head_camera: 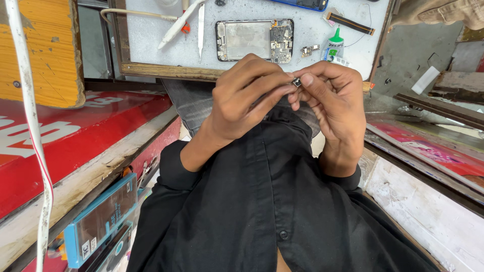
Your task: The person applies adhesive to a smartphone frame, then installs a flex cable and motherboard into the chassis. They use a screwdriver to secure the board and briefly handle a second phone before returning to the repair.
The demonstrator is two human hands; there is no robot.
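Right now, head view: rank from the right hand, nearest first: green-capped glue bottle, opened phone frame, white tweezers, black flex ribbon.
From the right hand:
1. Green-capped glue bottle, just above the hand on the work mat.
2. Opened phone frame, up and to the left, centre of mat.
3. Black flex ribbon, top right; nearly level with the frame, too close to call.
4. White tweezers, far left.

The tiny metal part (296, 82) pinched in my fingertips is too small to identify; a blue phone (308, 4) at the worktop's far edge is cut off.
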